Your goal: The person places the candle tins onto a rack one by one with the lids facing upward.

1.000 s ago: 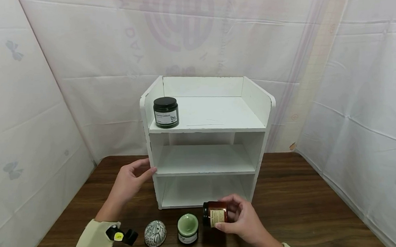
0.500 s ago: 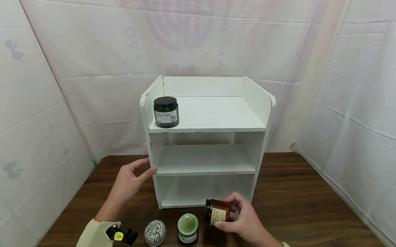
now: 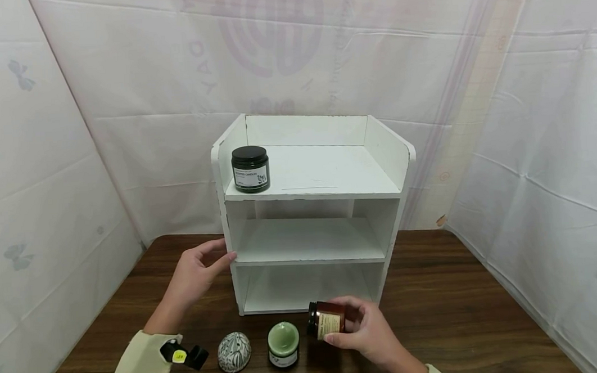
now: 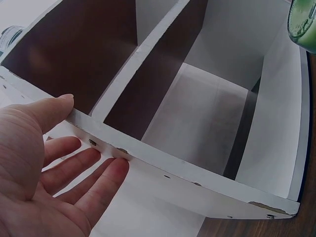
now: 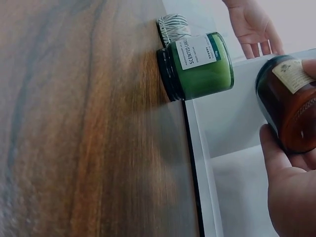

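Observation:
My right hand [image 3: 364, 332] holds an amber candle jar [image 3: 329, 320] just in front of the white shelf unit [image 3: 309, 260]. The jar is tipped on its side, black lid to the left and cream label showing. Its base shows in the right wrist view. My left hand [image 4: 54, 173] grips the unit's left side panel, thumb over the front edge and fingertips against the outer face. On the table before the unit is a green candle jar [image 5: 202, 66], standing on its dark lid. Left of it sits a rounded black-and-white patterned tin [image 3: 234, 352].
A dark green candle jar [image 3: 250, 170] with a black lid stands upright at the left of the top shelf. The unit rests on a dark wooden table [image 3: 461, 296]. Pale hanging sheets [image 3: 147, 104] enclose the back and sides.
The amber jar has tilted slightly in my right hand, rising a little and then lowering a little. My left hand, the unit and the other things have stayed put.

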The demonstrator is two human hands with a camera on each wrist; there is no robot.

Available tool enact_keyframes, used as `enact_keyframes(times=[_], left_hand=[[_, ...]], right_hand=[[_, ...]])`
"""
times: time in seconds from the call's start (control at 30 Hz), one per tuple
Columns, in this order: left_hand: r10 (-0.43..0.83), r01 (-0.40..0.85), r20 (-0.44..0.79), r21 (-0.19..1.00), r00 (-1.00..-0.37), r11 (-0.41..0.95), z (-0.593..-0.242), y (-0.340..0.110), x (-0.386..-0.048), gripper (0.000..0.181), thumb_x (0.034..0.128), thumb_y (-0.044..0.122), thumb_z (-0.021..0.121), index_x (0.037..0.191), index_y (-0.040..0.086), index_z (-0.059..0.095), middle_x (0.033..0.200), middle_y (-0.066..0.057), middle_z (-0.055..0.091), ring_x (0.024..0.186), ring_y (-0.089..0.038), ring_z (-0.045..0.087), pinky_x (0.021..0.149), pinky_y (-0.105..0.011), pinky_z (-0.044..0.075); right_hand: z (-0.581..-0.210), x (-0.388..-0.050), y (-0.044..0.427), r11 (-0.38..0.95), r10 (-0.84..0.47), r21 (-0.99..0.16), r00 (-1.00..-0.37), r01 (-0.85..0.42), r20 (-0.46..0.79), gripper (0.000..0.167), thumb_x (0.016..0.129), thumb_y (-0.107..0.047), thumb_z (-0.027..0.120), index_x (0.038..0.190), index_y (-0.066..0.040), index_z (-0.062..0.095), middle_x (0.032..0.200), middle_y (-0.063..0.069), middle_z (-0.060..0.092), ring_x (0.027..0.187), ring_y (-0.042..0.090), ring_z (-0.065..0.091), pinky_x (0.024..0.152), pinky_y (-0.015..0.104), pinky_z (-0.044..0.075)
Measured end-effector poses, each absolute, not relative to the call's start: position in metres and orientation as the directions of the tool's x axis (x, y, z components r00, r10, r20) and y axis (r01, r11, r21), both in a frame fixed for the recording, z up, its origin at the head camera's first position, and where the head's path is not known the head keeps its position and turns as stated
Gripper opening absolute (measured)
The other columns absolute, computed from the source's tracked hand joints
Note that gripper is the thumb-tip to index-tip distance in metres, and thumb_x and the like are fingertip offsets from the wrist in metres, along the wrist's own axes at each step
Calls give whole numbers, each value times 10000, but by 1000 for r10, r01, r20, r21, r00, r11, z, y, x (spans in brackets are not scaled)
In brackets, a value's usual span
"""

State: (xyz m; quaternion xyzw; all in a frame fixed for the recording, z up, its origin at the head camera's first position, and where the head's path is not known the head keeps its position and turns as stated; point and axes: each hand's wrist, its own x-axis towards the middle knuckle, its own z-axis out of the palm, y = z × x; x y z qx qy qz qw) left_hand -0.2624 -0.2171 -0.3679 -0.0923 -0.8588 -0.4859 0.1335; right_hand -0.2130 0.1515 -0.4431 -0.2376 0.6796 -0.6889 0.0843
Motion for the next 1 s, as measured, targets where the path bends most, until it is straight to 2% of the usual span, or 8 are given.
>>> enact_keyframes(times=[0.23, 0.43, 1.0], left_hand=[[34, 295, 325, 805, -945, 515, -368, -217, -263, 542, 964, 416, 719, 1397, 104, 632, 1325, -131, 692, 1186, -292, 652, 853, -333, 539], [33, 295, 325, 806, -945, 513, -368, -218, -264, 539, 962, 416, 721, 1397, 110, 634, 1329, -127, 690, 1183, -288, 653, 859, -338, 537], [27, 292, 328, 798, -944, 527, -368, -217, -264, 542, 963, 428, 716, 1393, 106, 637, 1331, -128, 689, 1184, -288, 653, 857, -321, 539]], right_hand=[[-439, -212, 152, -1, -427, -977, -883, -214, 194, 580, 811, -39, 849, 1294, 125, 574, 1215, 243, 654, 1001, 182, 723, 842, 296, 595], [-437, -212, 152, 18, -423, -969, -880, -247, 216, 556, 799, -44, 855, 1265, 105, 591, 1211, 263, 646, 1001, 158, 709, 867, 274, 582], [-440, -213, 149, -24, -412, -971, -882, -239, 227, 594, 769, 5, 835, 1272, 124, 543, 1188, 157, 648, 992, 172, 699, 821, 273, 596]])
